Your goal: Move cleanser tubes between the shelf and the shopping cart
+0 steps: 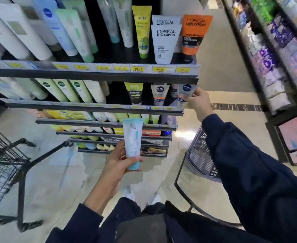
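Right-hand fingers pinch a grey Nivea tube at the second shelf's end. Left hand wraps a pale teal cleanser tube, upright. Step looks like shelf transfer; direction unclear. Shopping cart far left, contents blurred.

The black metal shelf carries upright cleanser tubes. Its top tier holds a yellow tube, white tubes and an orange tube.
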`<action>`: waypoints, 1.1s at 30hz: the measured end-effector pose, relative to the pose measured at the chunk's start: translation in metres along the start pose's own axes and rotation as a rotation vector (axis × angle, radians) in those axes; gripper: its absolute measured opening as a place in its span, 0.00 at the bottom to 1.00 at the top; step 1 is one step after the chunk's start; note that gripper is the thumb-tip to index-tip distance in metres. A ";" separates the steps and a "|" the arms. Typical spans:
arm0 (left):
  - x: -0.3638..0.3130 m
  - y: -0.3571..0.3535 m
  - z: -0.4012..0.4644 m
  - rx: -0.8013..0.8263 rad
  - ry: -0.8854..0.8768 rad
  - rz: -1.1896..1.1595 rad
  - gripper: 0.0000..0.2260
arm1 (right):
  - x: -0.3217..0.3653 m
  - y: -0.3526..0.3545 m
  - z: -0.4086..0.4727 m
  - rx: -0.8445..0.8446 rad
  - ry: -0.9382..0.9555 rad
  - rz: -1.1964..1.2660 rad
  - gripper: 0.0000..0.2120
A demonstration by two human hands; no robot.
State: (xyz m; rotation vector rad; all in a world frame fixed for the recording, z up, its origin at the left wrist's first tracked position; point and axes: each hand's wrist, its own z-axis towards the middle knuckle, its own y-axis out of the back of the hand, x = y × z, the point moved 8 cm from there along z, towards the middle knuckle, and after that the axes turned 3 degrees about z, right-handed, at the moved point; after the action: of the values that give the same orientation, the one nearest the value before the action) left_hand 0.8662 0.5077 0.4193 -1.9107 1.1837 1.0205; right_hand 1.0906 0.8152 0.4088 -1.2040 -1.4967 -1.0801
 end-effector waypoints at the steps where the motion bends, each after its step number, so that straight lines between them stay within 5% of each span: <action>1: 0.001 0.001 0.000 -0.008 -0.002 -0.001 0.28 | -0.002 -0.001 0.004 0.007 0.004 -0.004 0.16; 33: 0.004 0.009 0.000 -0.069 0.022 0.100 0.26 | -0.039 -0.015 0.042 0.100 0.058 -0.224 0.23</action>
State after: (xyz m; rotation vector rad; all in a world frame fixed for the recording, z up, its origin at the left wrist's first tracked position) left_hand 0.8595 0.5028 0.4149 -1.9370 1.2831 1.1087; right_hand 1.0753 0.8464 0.3611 -0.9447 -1.6484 -1.1614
